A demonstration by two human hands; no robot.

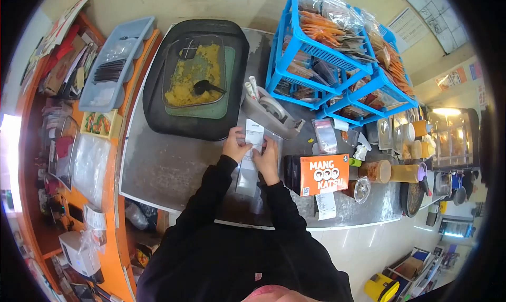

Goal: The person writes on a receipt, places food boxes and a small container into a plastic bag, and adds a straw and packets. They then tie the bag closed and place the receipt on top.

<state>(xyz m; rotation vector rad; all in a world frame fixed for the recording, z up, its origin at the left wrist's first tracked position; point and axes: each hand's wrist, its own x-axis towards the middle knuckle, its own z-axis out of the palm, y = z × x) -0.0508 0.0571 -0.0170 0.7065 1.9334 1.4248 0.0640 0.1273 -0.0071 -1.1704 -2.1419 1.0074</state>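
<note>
Arms (211, 188) reaching forward; left hand (235, 145), right hand (268, 159) close together.

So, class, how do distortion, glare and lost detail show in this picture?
Head view: fisheye bending within a black border, bowing the worktop's near edge; glare whites out the far left and flares at the glass display case; the paper slip's print is unreadable.

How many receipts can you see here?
2: one receipt between the left hand and right hand, another receipt at the orange-fronted box's near edge. Others may be hidden.
</note>
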